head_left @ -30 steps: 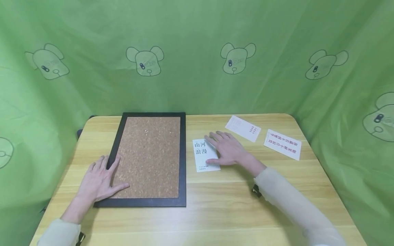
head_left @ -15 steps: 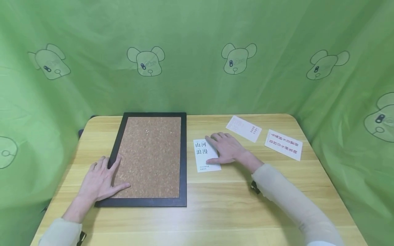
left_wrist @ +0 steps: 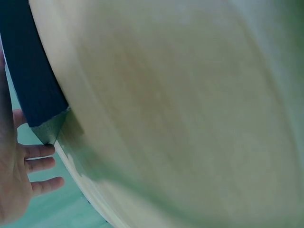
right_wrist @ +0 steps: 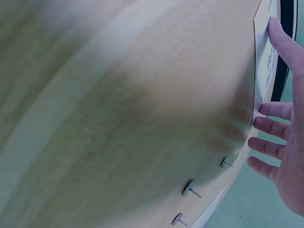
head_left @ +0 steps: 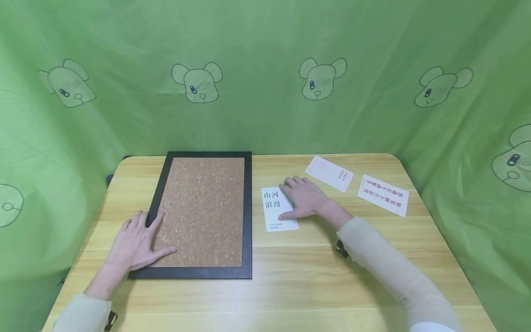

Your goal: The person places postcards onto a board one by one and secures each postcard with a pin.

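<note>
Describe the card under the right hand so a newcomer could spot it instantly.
On the wooden table, find the large black-framed corkboard. Just right of it lies a white card, with the right hand over its right edge. Large dark lettering sets it apart from the far card and the rightmost card, both printed in red.

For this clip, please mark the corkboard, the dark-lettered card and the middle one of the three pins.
Corkboard (head_left: pixel 202 213): head view, on the bare cork.
Dark-lettered card (head_left: pixel 271 215): head view, on the blank area below the large characters.
Middle pin (right_wrist: pixel 188 187): right wrist view, on its head.
</note>
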### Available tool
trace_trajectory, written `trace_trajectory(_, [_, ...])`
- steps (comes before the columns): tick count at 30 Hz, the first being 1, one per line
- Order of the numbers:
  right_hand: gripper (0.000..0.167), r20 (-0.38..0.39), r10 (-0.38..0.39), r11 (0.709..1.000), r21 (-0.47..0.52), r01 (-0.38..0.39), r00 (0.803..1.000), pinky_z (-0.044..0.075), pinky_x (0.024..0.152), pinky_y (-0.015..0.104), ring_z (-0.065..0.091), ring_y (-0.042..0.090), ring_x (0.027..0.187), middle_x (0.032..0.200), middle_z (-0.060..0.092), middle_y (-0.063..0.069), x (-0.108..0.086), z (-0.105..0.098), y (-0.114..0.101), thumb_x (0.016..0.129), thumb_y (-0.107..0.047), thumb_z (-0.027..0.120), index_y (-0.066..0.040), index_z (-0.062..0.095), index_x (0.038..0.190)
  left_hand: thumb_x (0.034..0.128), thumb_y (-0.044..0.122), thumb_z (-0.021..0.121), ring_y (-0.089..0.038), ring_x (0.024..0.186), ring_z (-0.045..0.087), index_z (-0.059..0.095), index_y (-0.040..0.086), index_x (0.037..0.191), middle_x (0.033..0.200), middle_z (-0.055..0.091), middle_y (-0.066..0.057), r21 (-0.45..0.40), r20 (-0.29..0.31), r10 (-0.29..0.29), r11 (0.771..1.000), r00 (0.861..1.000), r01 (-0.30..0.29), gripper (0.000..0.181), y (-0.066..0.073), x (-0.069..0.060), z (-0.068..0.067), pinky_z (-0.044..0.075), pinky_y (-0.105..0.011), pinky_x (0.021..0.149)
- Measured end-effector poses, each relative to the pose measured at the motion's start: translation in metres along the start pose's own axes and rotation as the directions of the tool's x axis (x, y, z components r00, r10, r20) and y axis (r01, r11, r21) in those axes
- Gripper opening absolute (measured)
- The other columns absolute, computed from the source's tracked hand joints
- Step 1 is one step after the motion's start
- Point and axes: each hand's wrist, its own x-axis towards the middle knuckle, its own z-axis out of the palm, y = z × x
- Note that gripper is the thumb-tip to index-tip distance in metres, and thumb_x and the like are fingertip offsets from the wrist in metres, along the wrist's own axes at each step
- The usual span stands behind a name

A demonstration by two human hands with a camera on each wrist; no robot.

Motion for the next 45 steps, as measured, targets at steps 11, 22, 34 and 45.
trace_trajectory(11, [0.115, 0.020, 0.036, 0.998, 0.042, -0.037, 0.999, 0.054, 0.097, 0.043, 0.055, 0.026, 0.111, 0.131, 0.059, 0.016, 0.008, -0.002, 0.002, 0.071, -0.089, 0.071, -0.006, 0.055, 0.149, 0.0769, 0.087, 0.064, -0.055, 0.133, 0.055, 0.039, 0.008, 0.163, 0.144, 0.054, -0.040, 0.000, -0.011, 0.005, 1.000, 1.000, -0.005, 0.119, 0.000, 0.001, 0.002, 0.048, -0.067, 0.106])
trace_trajectory(22, [0.123, 0.049, 0.080, 0.990, 0.109, -0.085, 0.996, 0.054, 0.099, 0.043, 0.056, 0.026, 0.111, 0.127, 0.060, 0.015, 0.014, -0.002, 0.006, 0.062, -0.088, 0.079, -0.005, 0.053, 0.149, 0.0766, 0.087, 0.064, -0.054, 0.132, 0.056, 0.038, 0.009, 0.163, 0.143, 0.055, -0.039, 0.000, -0.001, 0.002, 1.000, 1.000, -0.002, 0.120, 0.001, 0.002, 0.001, 0.048, -0.067, 0.107])
trace_trajectory(34, [0.116, 0.053, 0.107, 0.988, 0.107, -0.112, 0.993, 0.053, 0.097, 0.042, 0.055, 0.026, 0.109, 0.122, 0.061, 0.013, 0.015, -0.005, 0.008, 0.059, -0.088, 0.081, -0.005, 0.058, 0.138, 0.0764, 0.086, 0.065, -0.055, 0.132, 0.056, 0.040, 0.009, 0.162, 0.144, 0.053, -0.041, -0.009, -0.012, 0.006, 1.000, 1.000, -0.006, 0.118, 0.001, 0.003, 0.002, 0.048, -0.067, 0.106])
trace_trajectory(45, [0.118, 0.008, 0.120, 0.985, 0.127, -0.120, 0.993, 0.053, 0.101, 0.042, 0.056, 0.028, 0.111, 0.123, 0.060, 0.013, 0.013, -0.005, 0.009, 0.060, -0.087, 0.081, -0.002, 0.055, 0.137, 0.0760, 0.086, 0.066, -0.055, 0.130, 0.056, 0.042, 0.009, 0.161, 0.142, 0.054, -0.041, -0.011, -0.018, -0.001, 1.000, 1.000, 0.000, 0.117, 0.000, 0.001, 0.002, 0.049, -0.067, 0.105])
